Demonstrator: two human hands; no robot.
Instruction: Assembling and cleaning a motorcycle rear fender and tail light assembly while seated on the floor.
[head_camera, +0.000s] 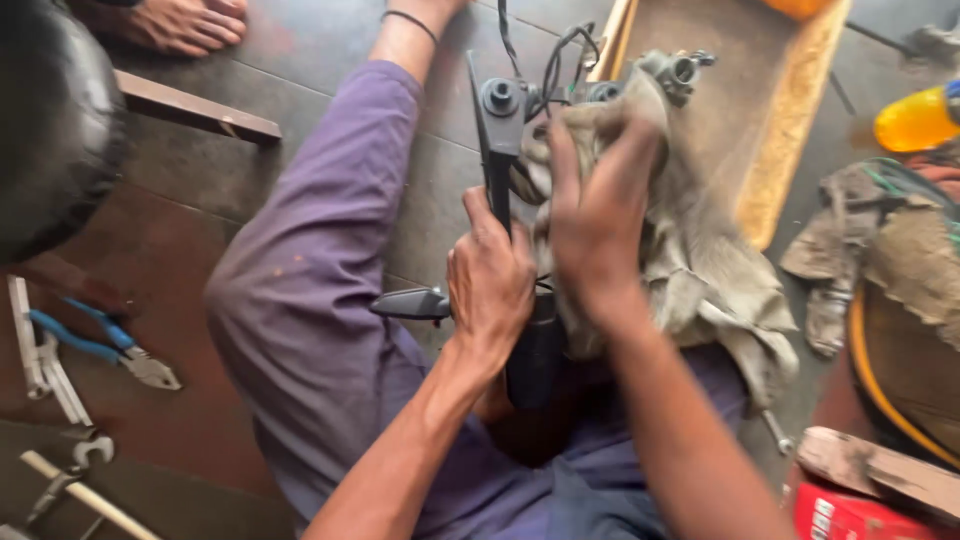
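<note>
The left hand (490, 280) is clenching around the black grip (532, 350) of a handlebar assembly (500, 140), a matte dark piece of moulded plastic and metal with a lever (410, 303) jutting out toward the purple-trousered leg (300, 300). The assembly is standing roughly upright over the person's lap, with thin black cables (555, 60) looping off its top. The right hand (595, 215), smudged with grease, is pressing a crumpled grey rag (700, 270) against the upper part of the assembly, fingers spread over the cloth and gripping it; the rag is limp, stained and hanging down in folds beside the right forearm.

The person is sitting on a dark, worn concrete floor (330, 40) with reddish patches. Blue-handled pliers (105, 340) and steel spanners (50, 370) are lying on the floor to the left, near a bulging black rubbery shape (50, 120) and a flat wooden strip (195, 108). A shallow wooden tray (790, 120) with pale edges is lying beyond the rag. More dirty cloth (860, 250), a yellow plastic container (915, 120), a curved yellow hose (875, 380) and a red box (850, 515) are crowding the right side. A bare foot (185, 22) is showing at the top left.
</note>
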